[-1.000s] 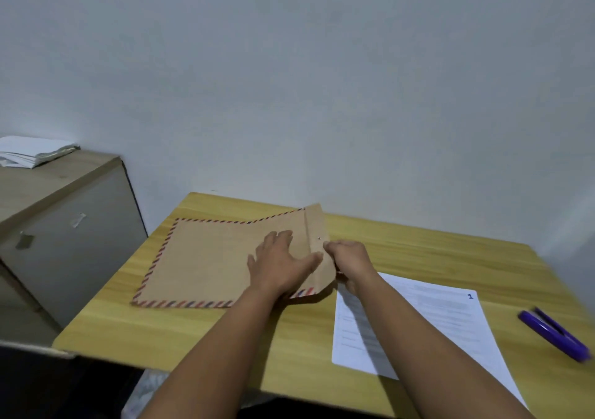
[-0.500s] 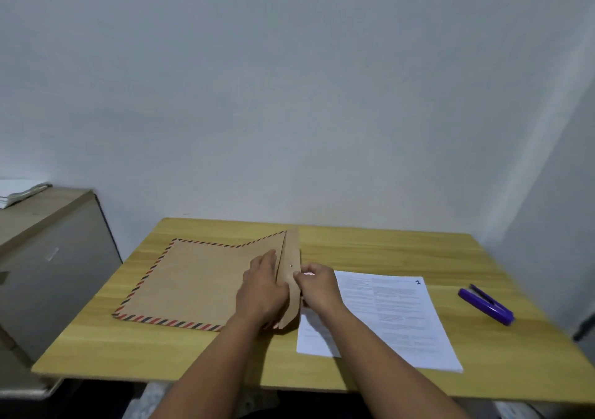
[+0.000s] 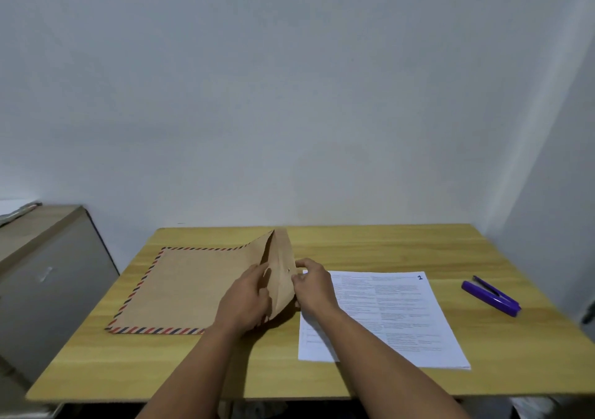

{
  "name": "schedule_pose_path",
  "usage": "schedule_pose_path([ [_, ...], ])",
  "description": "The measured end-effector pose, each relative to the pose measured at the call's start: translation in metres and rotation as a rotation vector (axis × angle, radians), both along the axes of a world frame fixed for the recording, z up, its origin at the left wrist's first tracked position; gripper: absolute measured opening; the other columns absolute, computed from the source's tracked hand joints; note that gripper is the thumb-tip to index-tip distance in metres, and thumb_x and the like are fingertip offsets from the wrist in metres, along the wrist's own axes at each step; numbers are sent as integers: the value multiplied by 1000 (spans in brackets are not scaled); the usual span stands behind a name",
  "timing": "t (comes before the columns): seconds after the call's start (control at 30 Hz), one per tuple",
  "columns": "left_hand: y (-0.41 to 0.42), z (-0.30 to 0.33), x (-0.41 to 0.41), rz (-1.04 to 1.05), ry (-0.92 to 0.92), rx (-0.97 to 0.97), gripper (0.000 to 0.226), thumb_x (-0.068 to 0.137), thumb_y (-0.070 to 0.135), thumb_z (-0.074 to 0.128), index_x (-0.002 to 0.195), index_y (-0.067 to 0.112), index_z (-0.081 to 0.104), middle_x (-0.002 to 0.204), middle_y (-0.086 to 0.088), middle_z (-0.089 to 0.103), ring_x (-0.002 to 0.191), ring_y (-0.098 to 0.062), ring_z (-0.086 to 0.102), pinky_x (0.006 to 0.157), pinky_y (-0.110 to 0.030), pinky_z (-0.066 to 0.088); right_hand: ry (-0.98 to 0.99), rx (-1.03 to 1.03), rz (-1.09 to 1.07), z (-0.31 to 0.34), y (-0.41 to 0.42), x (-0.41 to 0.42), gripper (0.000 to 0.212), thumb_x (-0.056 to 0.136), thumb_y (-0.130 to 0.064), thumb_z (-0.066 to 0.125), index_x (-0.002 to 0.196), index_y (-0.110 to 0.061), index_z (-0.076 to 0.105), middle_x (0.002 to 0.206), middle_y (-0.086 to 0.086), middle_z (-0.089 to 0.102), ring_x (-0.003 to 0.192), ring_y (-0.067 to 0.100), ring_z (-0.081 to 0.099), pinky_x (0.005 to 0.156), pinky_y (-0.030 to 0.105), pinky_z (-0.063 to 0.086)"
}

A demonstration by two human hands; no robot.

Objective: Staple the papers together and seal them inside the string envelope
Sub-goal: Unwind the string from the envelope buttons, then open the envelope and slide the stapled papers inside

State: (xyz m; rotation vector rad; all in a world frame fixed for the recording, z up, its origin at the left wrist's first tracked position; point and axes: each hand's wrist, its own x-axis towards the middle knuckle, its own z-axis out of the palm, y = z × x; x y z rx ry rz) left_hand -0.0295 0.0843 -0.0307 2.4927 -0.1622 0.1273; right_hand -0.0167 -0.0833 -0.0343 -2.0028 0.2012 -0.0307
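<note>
A wooden table (image 3: 370,245) is filling the lower part of the head view, with a grey cabinet (image 3: 48,274) standing beside it on the left. On the table's left half a brown string envelope (image 3: 193,286) with a red and blue striped border is lying flat, except for its flap end, which is standing raised near the middle of the table. Just to the right of it, a stack of printed papers (image 3: 392,315) marked 1 in the top corner is lying flat, and well to the right of that a purple stapler (image 3: 491,295) is resting untouched near the table's edge.

The left hand (image 3: 244,299) is pressing on the envelope body with its fingers curled against the inner side of the raised flap. The right hand (image 3: 314,286) is pinching the flap's outer edge between thumb and fingertips, close to the small round fastener (image 3: 288,270). Both hands are therefore grasping the envelope, not the papers.

The step in hand looks like opening the envelope and getting it ready, since the papers are sitting outside it and whether they are stapled cannot be told from here. By that reading, 2 main steps are remaining. The next move is probably calling for releasing the flap, reaching right for the stapler, squaring the stack's corner and pressing a staple through it before sliding the sheets into the opened mouth.
</note>
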Motion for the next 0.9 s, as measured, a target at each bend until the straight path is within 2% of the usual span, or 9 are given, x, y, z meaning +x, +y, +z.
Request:
schedule_pose_path([
  [0.07, 3, -8, 1, 10, -21, -9, 62, 92, 15, 51, 153, 23, 40, 155, 3, 46, 133, -21, 49, 104, -37, 47, -2, -71, 43, 8, -5, -1, 26, 95, -31, 62, 120, -33, 68, 82, -5, 76, 71, 19, 74, 71, 45, 64],
  [0.13, 7, -16, 2, 21, -40, -4, 64, 92, 16, 52, 154, 24, 38, 157, 4, 43, 138, -20, 45, 108, -39, 44, -17, -220, 45, 20, -21, 1, 35, 95, -38, 65, 129, -29, 67, 103, -5, 76, 97, 19, 72, 83, 36, 58],
  [0.23, 10, -26, 2, 37, -86, -38, 66, 91, 13, 53, 154, 25, 38, 157, 2, 42, 139, -20, 43, 109, -39, 42, 4, -411, -14, 37, -65, 12, 43, 95, -38, 66, 135, -23, 65, 131, 1, 70, 123, 25, 64, 97, 37, 54],
  [0.33, 7, -34, 0, 61, -148, -106, 67, 88, 12, 54, 153, 21, 41, 155, -2, 47, 138, -22, 45, 112, -41, 41, 200, -589, -92, 49, -119, 15, 55, 90, -36, 68, 141, -21, 57, 143, 6, 59, 132, 32, 56, 101, 40, 51],
  [0.5, 6, -46, 3, 72, -186, -43, 70, 87, 13, 58, 154, 21, 38, 155, -7, 46, 139, -28, 45, 112, -51, 42, 525, -653, -274, 42, -195, 0, 97, 59, -54, 81, 141, -16, 45, 137, 13, 53, 127, 36, 54, 96, 45, 54],
  [0.57, 6, -48, 3, 73, -195, -15, 71, 87, 14, 57, 155, 20, 37, 155, -9, 46, 140, -29, 45, 112, -51, 42, 571, -638, -307, 31, -210, -5, 115, 46, -63, 83, 141, -16, 41, 135, 13, 52, 125, 35, 56, 91, 43, 54],
  [0.7, 6, -48, 2, 82, -210, -4, 70, 88, 12, 57, 155, 19, 38, 156, -11, 45, 143, -28, 42, 115, -49, 39, 581, -538, -312, 4, -229, 3, 148, 13, -72, 84, 142, -14, 40, 125, 5, 63, 116, 33, 62, 97, 48, 55],
  [0.77, 6, -48, 1, 87, -211, -6, 71, 87, 12, 58, 155, 19, 38, 156, -11, 45, 144, -28, 41, 116, -48, 38, 581, -476, -310, -6, -236, 9, 145, 7, -71, 84, 133, -9, 46, 113, 3, 66, 110, 32, 65, 98, 50, 54],
  [0.9, 5, -48, 2, 91, -196, 40, 71, 88, 15, 58, 155, 21, 37, 158, -11, 42, 144, -29, 40, 116, -49, 38, 527, -417, -310, 3, -230, 1, 105, 19, -63, 90, 104, -21, 46, 95, -3, 60, 111, 32, 64, 102, 51, 53],
])
